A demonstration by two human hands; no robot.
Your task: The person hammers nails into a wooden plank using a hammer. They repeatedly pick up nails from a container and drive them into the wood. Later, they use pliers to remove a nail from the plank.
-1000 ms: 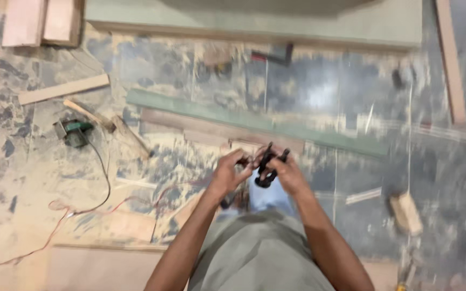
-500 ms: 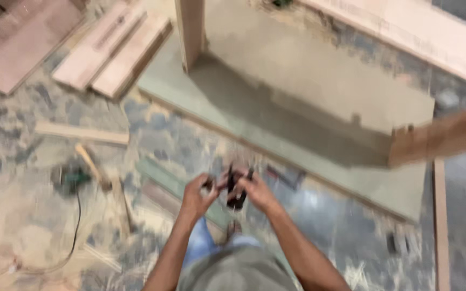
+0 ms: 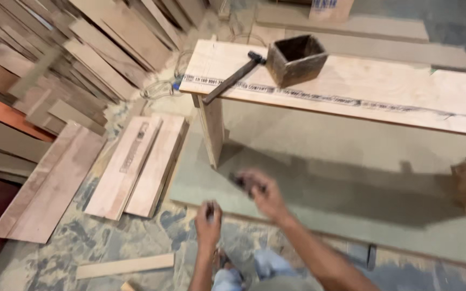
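Two hands low in the frame, each with something small and dark.

The right hand, just below the middle, has its fingers curled round a dark tool; it is too blurred to tell what kind. The left hand, lower and a bit left, pinches a small dark bit. Both hang over the floor by a green board. Above them stands the bench, with a hammer and a wooden box on top. Planks lie at left, and more planks are piled in the upper left.
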